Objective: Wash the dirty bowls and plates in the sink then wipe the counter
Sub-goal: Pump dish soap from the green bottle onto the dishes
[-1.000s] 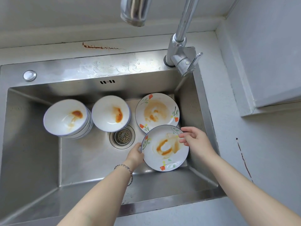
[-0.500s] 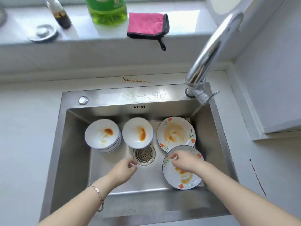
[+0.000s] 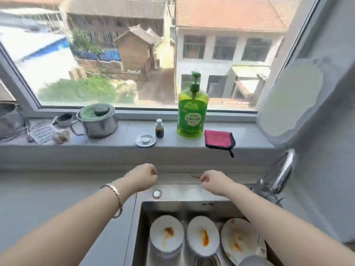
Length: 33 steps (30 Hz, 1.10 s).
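the left hand (image 3: 143, 176) and the right hand (image 3: 213, 181) hover side by side above the back rim of the sink (image 3: 192, 191), apart from each other, each with fingers curled in and nothing held. below them, in the basin, sit the dirty things: a stack of bowls (image 3: 166, 234) at the left, a single bowl (image 3: 203, 238) just beside it, and a flowered plate (image 3: 239, 240) at the right, all smeared with orange sauce; a second plate (image 3: 262, 246) under the right forearm is mostly hidden. beyond the hands, on the windowsill (image 3: 123, 135), stand the green dish soap bottle (image 3: 192, 116) and, just to its right, the folded pink cloth (image 3: 219, 140). the faucet (image 3: 286, 169) rises at the far right.

the step looks like fetching the washing things. it likely goes best if the right hand opens for the cloth, which lies nearest it, while the left presses the pump top of the bottle. the small dark bottle (image 3: 159, 129) and a little metal dish (image 3: 145, 140) stand close to the soap on its left, so a reach from straight in front should spare them.
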Each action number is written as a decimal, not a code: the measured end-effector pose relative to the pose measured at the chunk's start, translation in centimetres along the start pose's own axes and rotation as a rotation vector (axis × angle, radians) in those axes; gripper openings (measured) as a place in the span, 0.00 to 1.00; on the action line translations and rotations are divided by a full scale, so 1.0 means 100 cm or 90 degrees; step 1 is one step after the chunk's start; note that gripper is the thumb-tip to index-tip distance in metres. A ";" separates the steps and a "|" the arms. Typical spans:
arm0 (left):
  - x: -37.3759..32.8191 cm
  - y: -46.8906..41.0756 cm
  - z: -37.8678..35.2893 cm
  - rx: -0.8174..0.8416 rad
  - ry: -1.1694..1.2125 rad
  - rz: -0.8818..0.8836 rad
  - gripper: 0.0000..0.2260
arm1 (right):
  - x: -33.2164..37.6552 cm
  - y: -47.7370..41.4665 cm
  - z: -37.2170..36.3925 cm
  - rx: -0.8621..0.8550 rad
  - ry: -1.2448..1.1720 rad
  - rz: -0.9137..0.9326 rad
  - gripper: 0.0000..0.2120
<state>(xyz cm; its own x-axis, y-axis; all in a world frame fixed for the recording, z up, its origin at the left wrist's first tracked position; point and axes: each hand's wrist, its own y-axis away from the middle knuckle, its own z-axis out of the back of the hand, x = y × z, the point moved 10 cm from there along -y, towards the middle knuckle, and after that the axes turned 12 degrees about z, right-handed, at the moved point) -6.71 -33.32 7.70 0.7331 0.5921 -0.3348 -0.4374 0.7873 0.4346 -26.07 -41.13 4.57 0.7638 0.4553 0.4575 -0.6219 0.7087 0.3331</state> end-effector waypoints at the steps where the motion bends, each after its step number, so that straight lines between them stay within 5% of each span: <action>1: -0.001 -0.002 0.021 -0.016 0.004 -0.001 0.12 | 0.011 -0.010 0.023 -0.041 -0.003 0.011 0.14; 7: -0.001 -0.031 0.082 -0.062 0.042 0.015 0.12 | 0.048 -0.065 0.150 -0.318 -0.058 0.057 0.21; 16: -0.017 -0.095 0.072 0.019 0.009 -0.017 0.14 | 0.020 -0.159 0.218 -0.351 -0.064 0.019 0.52; 23: -0.008 -0.123 0.054 0.078 -0.013 -0.021 0.13 | 0.003 -0.226 0.220 -0.303 -0.057 0.139 0.56; 33: 0.001 -0.091 0.052 0.071 0.038 -0.053 0.07 | 0.050 -0.109 0.203 -0.502 0.012 0.206 0.46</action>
<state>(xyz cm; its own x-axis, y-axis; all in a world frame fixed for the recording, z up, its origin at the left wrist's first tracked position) 0.07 -41.37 8.07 0.7309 0.5374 -0.4207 -0.3139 0.8121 0.4919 -18.99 -57.55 19.89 0.5760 0.7043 0.4150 -0.5131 0.7067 -0.4872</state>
